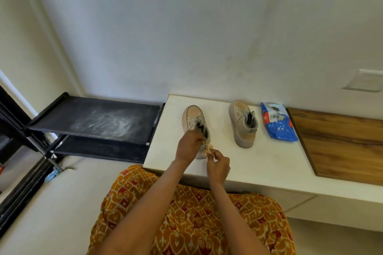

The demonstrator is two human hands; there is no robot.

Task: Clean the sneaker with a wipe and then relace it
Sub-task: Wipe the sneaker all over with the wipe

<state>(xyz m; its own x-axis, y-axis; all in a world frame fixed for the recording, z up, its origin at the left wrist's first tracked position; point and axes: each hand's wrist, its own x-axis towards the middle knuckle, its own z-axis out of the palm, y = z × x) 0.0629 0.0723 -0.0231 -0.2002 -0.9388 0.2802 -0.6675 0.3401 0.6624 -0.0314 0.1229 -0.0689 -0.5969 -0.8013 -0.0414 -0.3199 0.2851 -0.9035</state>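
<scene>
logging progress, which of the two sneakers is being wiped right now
The left sneaker, nearer the black rack: both hands are at its heel with a wipe. The right sneaker stands untouched beside the blue wipes pack.

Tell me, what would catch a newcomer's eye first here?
Two hands meet at the heel of the near sneaker on the white counter: the left hand grips the shoe and the right hand pinches a crumpled wipe. A second sneaker and a blue wipes packet sit to the right.

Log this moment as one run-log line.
step: wiping | left hand: holds near sneaker at collar | right hand: pinches wipe at heel | second sneaker: untouched | wipe pack: on bench
</scene>
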